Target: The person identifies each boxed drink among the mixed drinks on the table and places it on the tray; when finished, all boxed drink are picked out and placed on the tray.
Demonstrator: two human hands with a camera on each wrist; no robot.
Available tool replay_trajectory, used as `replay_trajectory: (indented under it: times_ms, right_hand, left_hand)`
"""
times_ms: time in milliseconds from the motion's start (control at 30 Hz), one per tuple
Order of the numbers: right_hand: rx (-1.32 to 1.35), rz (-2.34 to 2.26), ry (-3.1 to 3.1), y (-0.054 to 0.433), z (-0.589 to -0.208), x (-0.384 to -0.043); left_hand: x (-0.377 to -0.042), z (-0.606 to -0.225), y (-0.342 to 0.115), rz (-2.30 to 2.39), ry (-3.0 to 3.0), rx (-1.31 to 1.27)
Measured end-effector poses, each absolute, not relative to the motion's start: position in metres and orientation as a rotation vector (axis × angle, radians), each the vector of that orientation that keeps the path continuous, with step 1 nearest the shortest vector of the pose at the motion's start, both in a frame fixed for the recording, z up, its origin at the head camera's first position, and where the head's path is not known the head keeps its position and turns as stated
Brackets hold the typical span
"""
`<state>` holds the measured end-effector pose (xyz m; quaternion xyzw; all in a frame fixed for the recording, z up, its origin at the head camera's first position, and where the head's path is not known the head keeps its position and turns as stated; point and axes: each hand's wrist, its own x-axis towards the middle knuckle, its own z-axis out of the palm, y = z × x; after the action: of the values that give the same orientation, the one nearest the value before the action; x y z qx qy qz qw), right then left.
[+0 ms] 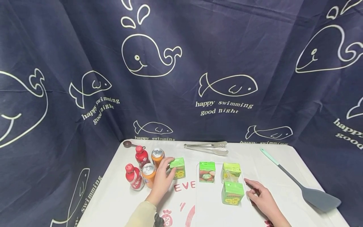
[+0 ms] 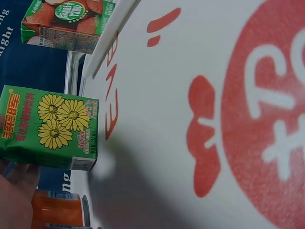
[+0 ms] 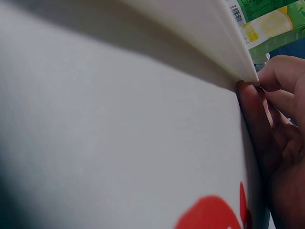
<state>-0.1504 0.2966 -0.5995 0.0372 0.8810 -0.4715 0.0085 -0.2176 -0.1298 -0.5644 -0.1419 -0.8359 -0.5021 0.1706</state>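
My left hand (image 1: 162, 179) grips a green drink carton (image 1: 178, 174) with yellow flowers on its front, left of a white board (image 1: 210, 201). In the left wrist view the carton (image 2: 52, 126) stands close over the printed tablecloth, fingers along its side. On the right, my right hand (image 1: 262, 197) pinches the board's right edge between thumb and fingers; the right wrist view shows that edge slightly raised above the cloth. The board carries a green-and-red carton (image 1: 207, 173), a yellow-green carton (image 1: 231, 170), and in front of it another flowered carton (image 1: 232, 194).
Two red bottles (image 1: 134, 178) and two orange cans (image 1: 149, 171) stand left of my left hand. Behind them lies a brown measuring spoon (image 1: 129, 144). Metal tongs (image 1: 207, 148) lie at the back, and a grey spatula (image 1: 317, 197) on the right. A dark curtain (image 1: 181, 94) hangs behind.
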Motion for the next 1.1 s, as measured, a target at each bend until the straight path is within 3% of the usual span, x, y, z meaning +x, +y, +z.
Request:
replay_trajectory:
  times_ms: [1100]
  right_hand:
    - [0.093, -1.377, 2.803, 0.2972, -0.5995, -0.1507]
  left_hand:
    - [-0.2141, -0.5715, -0.1335, -1.536, -2.327, -0.435]
